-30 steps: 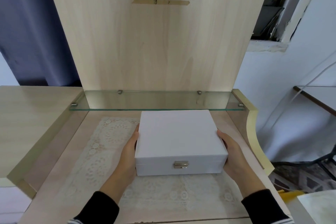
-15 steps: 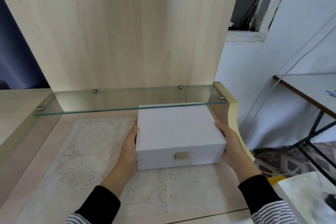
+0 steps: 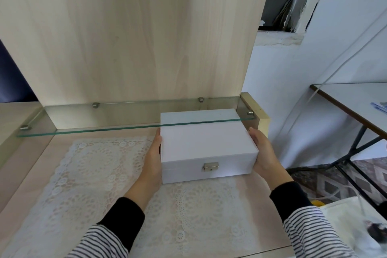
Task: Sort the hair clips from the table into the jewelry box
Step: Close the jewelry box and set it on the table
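Note:
A white jewelry box with a small metal clasp on its front stands closed on the wooden table, partly on a white lace mat. Its back edge reaches under a glass shelf. My left hand presses flat against the box's left side, and my right hand against its right side, so both hands hold it. No hair clips are in sight.
A tall wooden back panel rises behind the shelf. The table's right side wall stands close to my right hand. A second table with black legs is off to the right, above a patterned floor.
The box, held between both hands, has shifted to the right along the table and slightly back under the glass shelf. My view has turned to the right as well.

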`<state>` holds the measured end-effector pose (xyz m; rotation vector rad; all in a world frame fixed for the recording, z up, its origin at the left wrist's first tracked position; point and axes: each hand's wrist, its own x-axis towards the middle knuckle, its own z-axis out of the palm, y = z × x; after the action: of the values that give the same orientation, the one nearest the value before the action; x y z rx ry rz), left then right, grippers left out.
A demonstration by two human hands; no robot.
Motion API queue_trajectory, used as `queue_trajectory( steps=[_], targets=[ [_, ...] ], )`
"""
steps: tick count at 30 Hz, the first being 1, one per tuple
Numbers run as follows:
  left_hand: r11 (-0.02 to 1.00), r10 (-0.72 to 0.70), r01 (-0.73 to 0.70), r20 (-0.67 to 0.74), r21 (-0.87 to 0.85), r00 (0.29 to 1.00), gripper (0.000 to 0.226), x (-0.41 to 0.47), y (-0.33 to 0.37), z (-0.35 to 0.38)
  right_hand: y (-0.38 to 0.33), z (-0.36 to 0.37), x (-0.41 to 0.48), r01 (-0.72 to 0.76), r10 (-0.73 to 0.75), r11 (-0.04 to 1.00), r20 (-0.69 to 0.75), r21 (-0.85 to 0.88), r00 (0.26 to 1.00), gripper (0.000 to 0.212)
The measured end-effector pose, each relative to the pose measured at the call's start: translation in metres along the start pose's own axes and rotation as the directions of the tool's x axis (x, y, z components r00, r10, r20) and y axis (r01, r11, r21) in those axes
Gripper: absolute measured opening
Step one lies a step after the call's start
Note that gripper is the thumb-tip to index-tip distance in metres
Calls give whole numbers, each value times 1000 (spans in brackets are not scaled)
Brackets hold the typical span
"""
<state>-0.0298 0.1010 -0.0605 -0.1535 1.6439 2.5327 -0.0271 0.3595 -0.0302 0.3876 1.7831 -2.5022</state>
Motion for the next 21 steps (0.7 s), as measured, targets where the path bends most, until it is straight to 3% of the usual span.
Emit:
queue_trajectory(
  steps=[4,8,10,14,21],
  targets=[
    [1000,22,-22,37,5,999,42,-4,1,3,4,-2,0,-12,12,1000,-6,3,1000,51],
    [978,94,-114,120,177,988,51,-12,-6,-11,15,-10,-16,94,-83,993,153,-67,985,57],
    [925,130,-185,182,330,975,57,-21,-9,-18,22,-15,-27,254,-205,931,200,-260,958,58],
    [850,127,-263,307,456,943,68,-35,-7,-26,27,-15,-37,384,-316,752,218,-536,923,96],
    [816,127,-297,347,497,929,81,-37,0,-18,27,-18,-29,342,-323,702,148,-624,935,93]
  ],
)
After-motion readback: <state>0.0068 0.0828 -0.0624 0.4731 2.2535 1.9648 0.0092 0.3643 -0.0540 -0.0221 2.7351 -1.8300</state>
